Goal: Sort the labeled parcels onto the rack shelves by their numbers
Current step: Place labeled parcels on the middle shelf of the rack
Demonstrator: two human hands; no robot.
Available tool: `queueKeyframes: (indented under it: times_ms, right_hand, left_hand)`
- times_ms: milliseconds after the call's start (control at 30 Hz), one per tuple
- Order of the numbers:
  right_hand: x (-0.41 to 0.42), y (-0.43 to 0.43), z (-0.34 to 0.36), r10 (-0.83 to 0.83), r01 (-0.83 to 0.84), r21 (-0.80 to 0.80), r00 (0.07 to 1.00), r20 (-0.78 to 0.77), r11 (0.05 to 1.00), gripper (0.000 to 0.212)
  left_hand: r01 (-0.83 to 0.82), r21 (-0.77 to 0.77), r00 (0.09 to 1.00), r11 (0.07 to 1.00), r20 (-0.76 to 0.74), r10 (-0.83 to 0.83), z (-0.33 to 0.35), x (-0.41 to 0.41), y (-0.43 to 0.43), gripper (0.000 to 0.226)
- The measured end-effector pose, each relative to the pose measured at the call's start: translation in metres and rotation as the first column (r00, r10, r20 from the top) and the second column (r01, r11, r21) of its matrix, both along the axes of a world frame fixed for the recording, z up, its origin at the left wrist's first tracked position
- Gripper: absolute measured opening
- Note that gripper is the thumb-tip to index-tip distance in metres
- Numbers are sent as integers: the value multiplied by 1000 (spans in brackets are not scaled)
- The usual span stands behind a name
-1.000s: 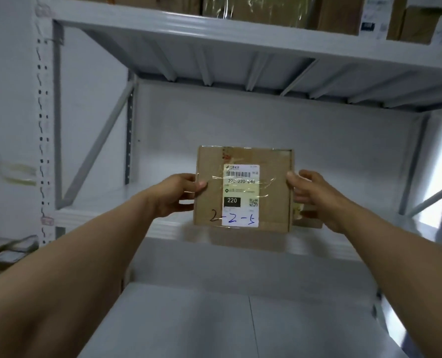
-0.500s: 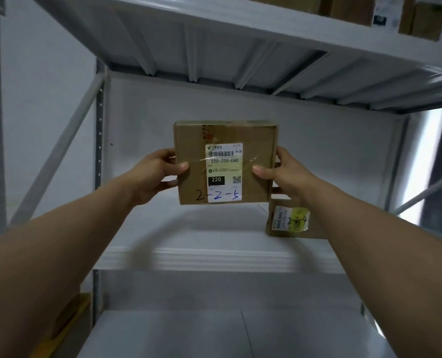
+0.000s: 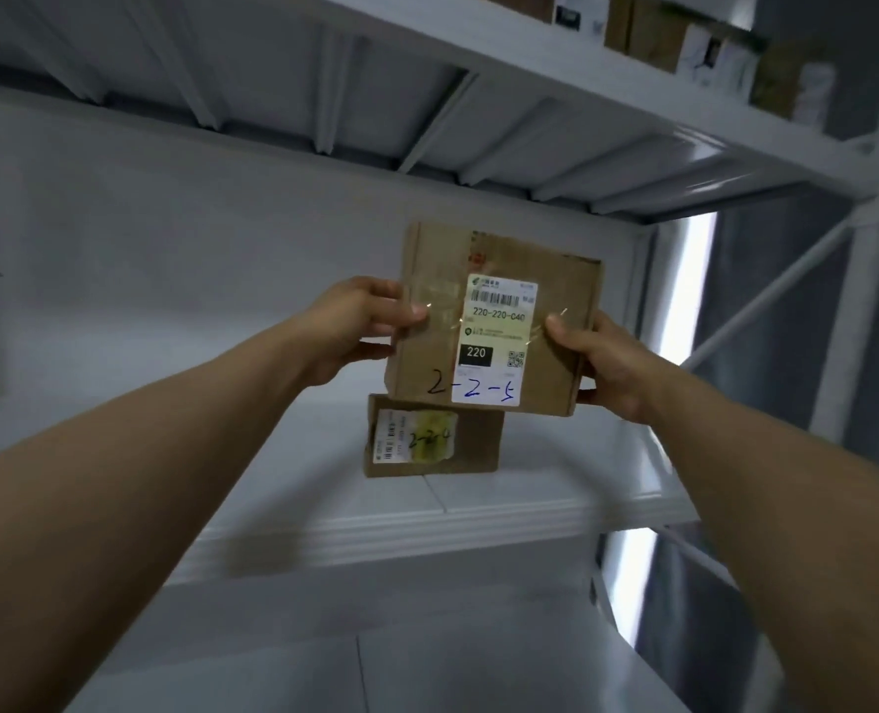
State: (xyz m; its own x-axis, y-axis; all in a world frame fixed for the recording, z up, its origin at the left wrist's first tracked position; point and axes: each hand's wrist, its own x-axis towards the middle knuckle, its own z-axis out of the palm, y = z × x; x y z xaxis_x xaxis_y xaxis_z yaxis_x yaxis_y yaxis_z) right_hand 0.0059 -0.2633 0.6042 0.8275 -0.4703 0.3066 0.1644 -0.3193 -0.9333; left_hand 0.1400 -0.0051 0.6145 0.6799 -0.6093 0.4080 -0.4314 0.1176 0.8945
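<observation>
A white rack point(image 3: 869, 301) stands against a pale wall, and its middle shelf point(image 3: 427, 517) bears a small box point(image 3: 473, 445) marked 2-2-4. Above that box, in the air, a flat parcel point(image 3: 432, 362) marked 2-2-5 hangs between both hands. The left hand point(image 3: 355, 326) pinches its left edge, thumb on the face, and the right hand point(image 3: 602, 362) pinches the right edge likewise. It looks light and stiff. The taped face may be slick, so the side edges seem the sound hold.

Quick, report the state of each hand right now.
Left hand: grips the left edge of the brown cardboard parcel with a white label handwritten 2-2-5.
Right hand: grips the same parcel's right edge.
</observation>
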Motion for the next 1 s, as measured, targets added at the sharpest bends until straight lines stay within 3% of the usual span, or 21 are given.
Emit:
queueKeyframes:
  times_ms: [133, 267, 467, 667, 1000]
  right_hand:
    - [-27, -83, -11, -76, 77, 50, 997, -17, 996, 58]
    - [-30, -148, -32, -109, 111, 99, 994, -26, 989, 57]
    - [-2, -211, -72, -108, 116, 142, 992, -63, 983, 55]
    - [46, -237, -104, 1, 16, 208, 997, -78, 978, 57]
    - [74, -248, -109, 130, -103, 180, 981, -146, 978, 49]
  left_hand:
    - [9, 157, 994, 988, 109, -26, 0, -15, -86, 45]
    - [-67, 248, 986, 966, 166, 25, -12, -21, -151, 82]
    - [-357, 374, 919, 856, 304, 250, -37, 0, -187, 86]
    - [-551, 464, 811, 693, 493, 315, -54, 15, -207, 72]
    - [-590, 435, 759, 680, 587, 283, -51, 13, -225, 80]
